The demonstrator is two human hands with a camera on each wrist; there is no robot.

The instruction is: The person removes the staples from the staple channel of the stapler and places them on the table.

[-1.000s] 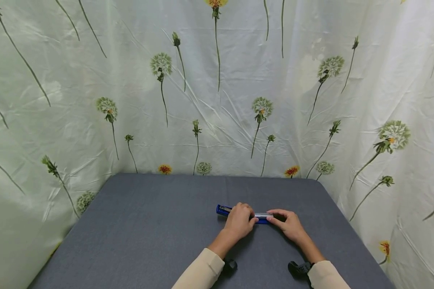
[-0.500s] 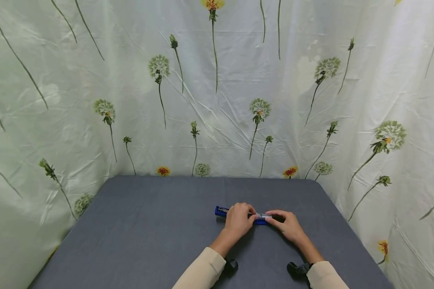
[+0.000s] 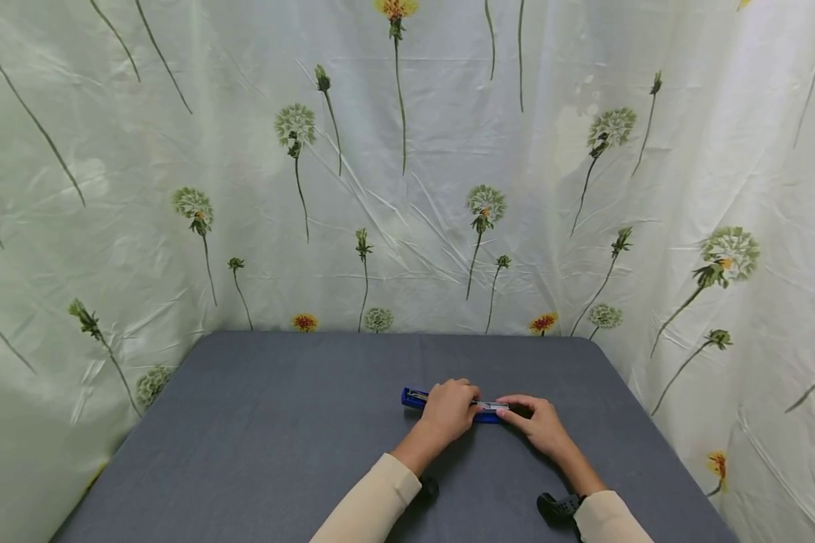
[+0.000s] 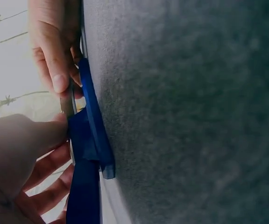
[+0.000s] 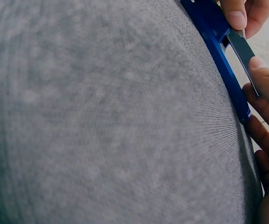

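A blue stapler [image 3: 413, 399] lies opened out low over the table, its metal magazine [image 3: 494, 406] bared toward the right end. My left hand [image 3: 450, 411] covers the stapler's middle. Its thumb [image 4: 50, 133] and fingertips pinch at the inner end of the magazine, where something small and shiny [image 5: 240, 33] shows at the fingertips; I cannot tell whether it is a strip of staples. From the right, my right hand [image 3: 542, 424] holds the magazine's outer end between thumb [image 5: 264, 77] and fingers, with other fingers by the tip of the blue base [image 5: 235, 95].
A dark grey cloth covers the table [image 3: 278, 437]. Behind it and at both sides hangs a pale curtain [image 3: 421, 226] printed with dandelions. Black straps with a camera [image 3: 558, 509] sit at the wrists, below beige sleeves [image 3: 607, 516].
The left fingertips have shifted slightly left along the magazine, and more of its metal shows between the hands. The right hand keeps its hold. The head view has drifted slightly.
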